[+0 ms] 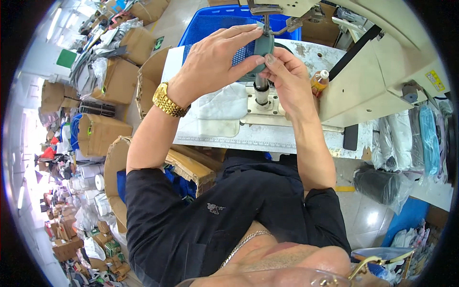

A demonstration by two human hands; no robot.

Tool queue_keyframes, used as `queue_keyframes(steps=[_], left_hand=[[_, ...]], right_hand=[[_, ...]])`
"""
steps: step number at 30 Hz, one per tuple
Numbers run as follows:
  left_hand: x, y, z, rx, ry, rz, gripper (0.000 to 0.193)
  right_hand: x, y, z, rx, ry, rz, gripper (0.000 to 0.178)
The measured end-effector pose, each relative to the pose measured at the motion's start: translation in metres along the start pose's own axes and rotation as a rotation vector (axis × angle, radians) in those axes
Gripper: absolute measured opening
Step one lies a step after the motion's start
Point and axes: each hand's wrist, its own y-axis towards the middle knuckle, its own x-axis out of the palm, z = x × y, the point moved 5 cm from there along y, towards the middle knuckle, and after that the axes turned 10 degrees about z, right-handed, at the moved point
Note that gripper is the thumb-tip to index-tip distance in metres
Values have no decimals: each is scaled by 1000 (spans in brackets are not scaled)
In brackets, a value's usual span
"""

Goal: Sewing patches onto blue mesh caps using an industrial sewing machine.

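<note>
A piece of blue mesh fabric (pixel 243 54) edged with a grey-green band (pixel 263 47) sits under the needle bar (pixel 266 21) of a sewing machine, at the top of its post (pixel 261 88). My left hand (pixel 215 60) lies over the mesh from the left, fingers stretched toward the needle and thumb on the band, gripping the piece. From the right, my right hand (pixel 290 79) pinches the near end of the band between thumb and fingers. Both hands hide part of the fabric.
A blue plastic bin (pixel 191 29) stands behind the white worktable (pixel 306 149). White padding (pixel 222 103) lies left of the post. A small bottle (pixel 319 82) stands beside the machine body (pixel 377 81). Open cardboard boxes (pixel 191 167) are at my left; plastic-wrapped goods (pixel 399 138) hang right.
</note>
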Motion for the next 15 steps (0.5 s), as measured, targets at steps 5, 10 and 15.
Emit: queue_keyframes(steps=[5,10,15], left_hand=[[2,4,0,-26,17,-49,45],[6,7,-3,-52,24,-50,47],[12,9,-15,-125,-61,-67,46]], right_hand=[[-2,4,-3,4,4,17,18],[-5,5,-2,12,20,30,16],[-3,5,-1,13,7,30,15]])
